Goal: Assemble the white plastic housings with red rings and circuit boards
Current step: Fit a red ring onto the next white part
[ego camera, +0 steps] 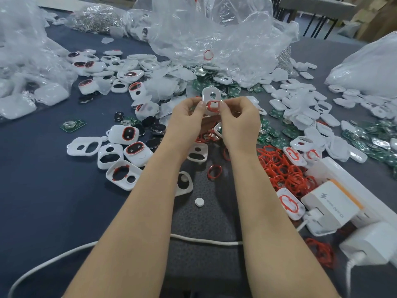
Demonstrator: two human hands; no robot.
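Both grips on one housing

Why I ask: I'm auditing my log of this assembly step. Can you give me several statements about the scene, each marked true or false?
1. The left hand and the right hand together hold one white housing raised above the table. True.
2. A red ring sits at the held housing's larger opening. True.
3. The big pile of loose red rings lies on the person's left. False: it lies on the right, beside the white power strip.
4. The large bag beyond the hands is black. False: it is clear plastic.
5. A lone green circuit board lies on the table at the left. True.
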